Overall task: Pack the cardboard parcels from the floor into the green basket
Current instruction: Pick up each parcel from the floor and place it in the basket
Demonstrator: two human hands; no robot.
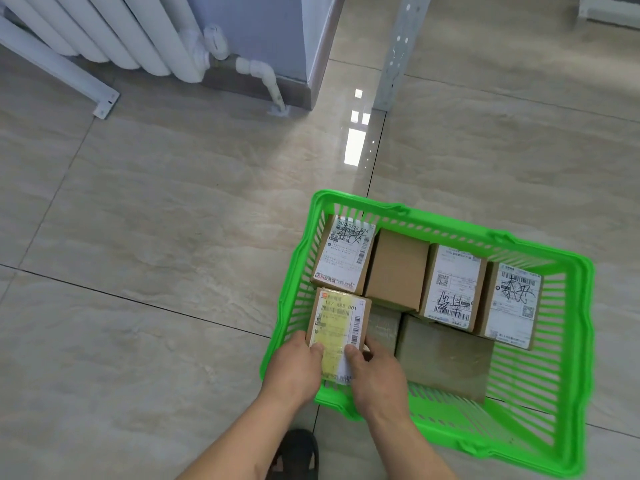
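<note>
Head | green basket (585,306): six parcels | left grip (294,368), right grip (375,375) holding yellow-label parcel (337,327)

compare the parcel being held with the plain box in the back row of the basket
The yellow-labelled parcel has a shipping label on top; the plain box shows bare cardboard. The parcel is gripped by both hands, left and right; the box stands untouched. Both are brown cardboard inside the green basket.

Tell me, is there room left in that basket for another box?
Yes: the green basket's near-right corner, between the taped brown parcel and the right wall, shows bare mesh. The far row and near-left corner, where both hands place the yellow-labelled parcel, are crowded.
</note>
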